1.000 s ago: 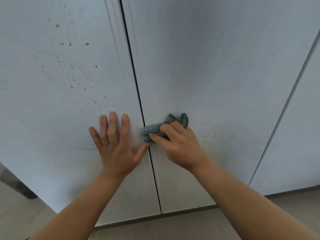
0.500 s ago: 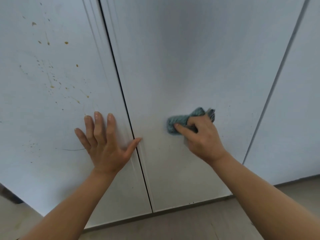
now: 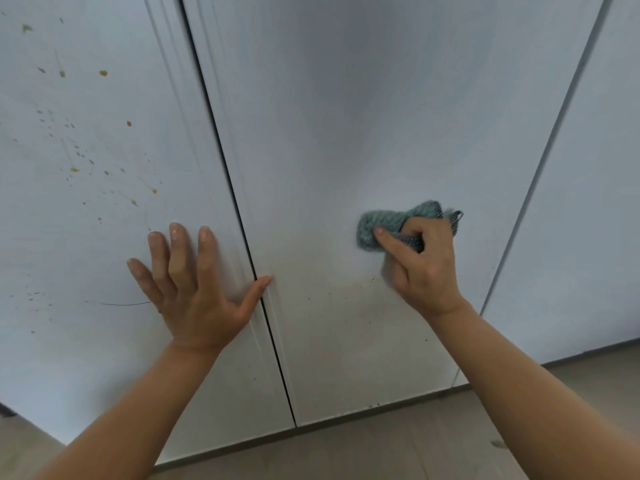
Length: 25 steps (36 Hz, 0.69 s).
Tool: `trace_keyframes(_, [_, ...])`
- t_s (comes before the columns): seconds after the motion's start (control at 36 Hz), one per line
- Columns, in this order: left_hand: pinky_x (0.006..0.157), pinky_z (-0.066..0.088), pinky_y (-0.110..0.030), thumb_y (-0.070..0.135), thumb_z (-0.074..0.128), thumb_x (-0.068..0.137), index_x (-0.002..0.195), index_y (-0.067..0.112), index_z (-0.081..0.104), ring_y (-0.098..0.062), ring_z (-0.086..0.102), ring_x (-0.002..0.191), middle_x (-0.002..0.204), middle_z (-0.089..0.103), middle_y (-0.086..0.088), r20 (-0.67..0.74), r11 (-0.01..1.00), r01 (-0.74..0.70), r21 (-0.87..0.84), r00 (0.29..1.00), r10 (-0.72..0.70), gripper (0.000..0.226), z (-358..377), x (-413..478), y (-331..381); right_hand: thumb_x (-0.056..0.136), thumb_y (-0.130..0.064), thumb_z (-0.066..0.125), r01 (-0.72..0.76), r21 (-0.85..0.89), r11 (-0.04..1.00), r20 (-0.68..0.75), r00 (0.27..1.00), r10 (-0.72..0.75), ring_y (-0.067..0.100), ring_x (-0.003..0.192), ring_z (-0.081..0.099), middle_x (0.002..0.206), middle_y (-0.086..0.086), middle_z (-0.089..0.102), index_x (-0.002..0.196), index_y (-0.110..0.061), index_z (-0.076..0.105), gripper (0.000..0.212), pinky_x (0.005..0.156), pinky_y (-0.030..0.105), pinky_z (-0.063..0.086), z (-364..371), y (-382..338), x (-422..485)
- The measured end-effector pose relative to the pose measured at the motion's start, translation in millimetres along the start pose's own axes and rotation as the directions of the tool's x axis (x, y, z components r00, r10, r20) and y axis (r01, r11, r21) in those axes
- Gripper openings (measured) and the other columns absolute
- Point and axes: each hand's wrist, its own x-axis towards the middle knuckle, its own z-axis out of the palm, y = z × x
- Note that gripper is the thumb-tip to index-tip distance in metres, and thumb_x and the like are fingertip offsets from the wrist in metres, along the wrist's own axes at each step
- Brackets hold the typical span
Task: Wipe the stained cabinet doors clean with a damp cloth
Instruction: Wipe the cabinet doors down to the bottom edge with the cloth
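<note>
Two white cabinet doors meet at a dark gap. The left door [image 3: 86, 237] carries many brown and yellow splatter spots [image 3: 74, 169] across its upper part. My left hand [image 3: 194, 289] lies flat on that door with straight fingers, its thumb reaching across the gap. On the middle door [image 3: 329, 133] my right hand [image 3: 420, 268] grips a bunched teal cloth [image 3: 381, 225] and presses it against the panel. Faint small specks show below the cloth.
A third white door [image 3: 588, 202] stands to the right behind another gap. Pale wood-look floor [image 3: 381, 452] runs along the bottom of the cabinet. A dark object [image 3: 5, 410] peeks in at the lower left edge.
My right hand has carried the cloth rightward from the gap between the doors across the middle door. The left hand stays pressed flat on the left door.
</note>
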Motion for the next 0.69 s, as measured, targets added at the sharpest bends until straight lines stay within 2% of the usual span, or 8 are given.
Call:
trace_keyframes(0.11, [0.125, 0.001, -0.059, 0.078, 0.065, 0.083, 0.156, 0.006, 0.038, -0.037, 0.01, 0.158, 0.162, 0.027, -0.022, 0.004, 1.0, -0.002, 0.01, 1.0, 0.002, 0.106, 0, -1, -1, 0.086, 0.008, 0.068, 0.067, 0.038, 0.997, 0.205, 0.976, -0.074, 0.031, 0.08, 0.051, 0.096, 0.012, 0.053, 0.119, -0.014, 0.069, 0.04, 0.067, 0.043, 0.046, -7, 2, -25])
trace_keyframes(0.17, [0.125, 0.001, -0.059, 0.077, 0.064, 0.084, 0.156, 0.005, 0.038, -0.039, 0.012, 0.157, 0.162, 0.027, -0.022, 0.006, 1.0, 0.001, 0.011, 1.0, -0.001, 0.105, -2, -1, 1, 0.088, 0.008, 0.065, 0.099, 0.019, 0.995, 0.243, 0.965, -0.101, 0.033, 0.077, 0.053, 0.092, 0.016, 0.058, 0.12, -0.013, 0.069, 0.038, 0.066, 0.042, 0.046, -17, 6, -19])
trace_keyframes(0.25, [0.125, 0.001, -0.059, 0.077, 0.063, 0.084, 0.155, 0.005, 0.038, -0.042, 0.017, 0.154, 0.161, 0.028, -0.023, 0.004, 1.0, 0.0, 0.0, 1.0, 0.0, 0.104, -2, 0, 3, 0.093, 0.002, 0.064, 0.062, -0.067, 0.996, 0.108, 0.993, -0.054, 0.031, 0.082, 0.052, 0.092, 0.02, 0.06, 0.118, -0.009, 0.071, 0.028, 0.072, 0.04, 0.044, -34, 17, 5])
trace_keyframes(0.31, [0.125, 0.0, -0.058, 0.077, 0.063, 0.084, 0.155, 0.005, 0.038, -0.043, 0.018, 0.153, 0.161, 0.027, -0.023, 0.004, 1.0, -0.002, 0.001, 1.0, 0.002, 0.104, -2, 1, 3, 0.099, -0.001, 0.056, -0.06, -0.117, 0.991, -0.046, 0.997, 0.055, 0.03, 0.088, 0.049, 0.094, 0.02, 0.059, 0.119, -0.008, 0.072, 0.026, 0.079, 0.038, 0.041, -43, 29, 21])
trace_keyframes(0.36, [0.125, 0.0, -0.058, 0.077, 0.064, 0.084, 0.156, 0.006, 0.037, -0.043, 0.017, 0.154, 0.161, 0.027, -0.022, 0.003, 1.0, -0.003, 0.003, 1.0, 0.003, 0.105, -2, 1, 3, 0.099, 0.004, 0.054, -0.196, -0.116, 0.974, -0.119, 0.976, 0.183, 0.031, 0.09, 0.048, 0.095, 0.019, 0.057, 0.119, -0.007, 0.074, 0.031, 0.082, 0.038, 0.04, -45, 40, 24])
trace_keyframes(0.5, [0.125, 0.0, -0.058, 0.076, 0.066, 0.083, 0.156, 0.006, 0.038, -0.039, 0.013, 0.157, 0.162, 0.026, -0.021, -0.014, 1.0, -0.006, -0.013, 1.0, 0.006, 0.105, 0, 1, 1, 0.098, 0.001, 0.053, -0.145, -0.119, 0.982, 0.013, 0.989, 0.148, 0.03, 0.09, 0.047, 0.097, 0.015, 0.054, 0.112, -0.005, 0.077, 0.028, 0.079, 0.037, 0.038, -41, 50, -15])
trace_keyframes(0.61, [0.125, 0.001, -0.059, 0.076, 0.066, 0.082, 0.158, 0.007, 0.036, -0.04, 0.014, 0.156, 0.163, 0.025, -0.021, -0.007, 1.0, -0.009, 0.002, 1.0, 0.009, 0.107, 0, 0, 0, 0.091, 0.008, 0.058, -0.11, -0.094, 0.989, 0.128, 0.984, 0.121, 0.028, 0.089, 0.048, 0.099, 0.009, 0.05, 0.11, -0.005, 0.078, 0.03, 0.083, 0.032, 0.036, -47, 52, -26])
trace_keyframes(0.69, [0.125, 0.0, -0.058, 0.076, 0.064, 0.084, 0.157, 0.006, 0.036, -0.037, 0.011, 0.157, 0.161, 0.026, -0.022, -0.004, 1.0, 0.001, -0.008, 1.0, -0.001, 0.105, -2, 0, 1, 0.092, 0.008, 0.057, -0.04, -0.088, 0.995, 0.121, 0.991, 0.05, 0.029, 0.09, 0.05, 0.1, 0.01, 0.053, 0.11, -0.003, 0.077, 0.03, 0.078, 0.038, 0.044, -61, 58, -4])
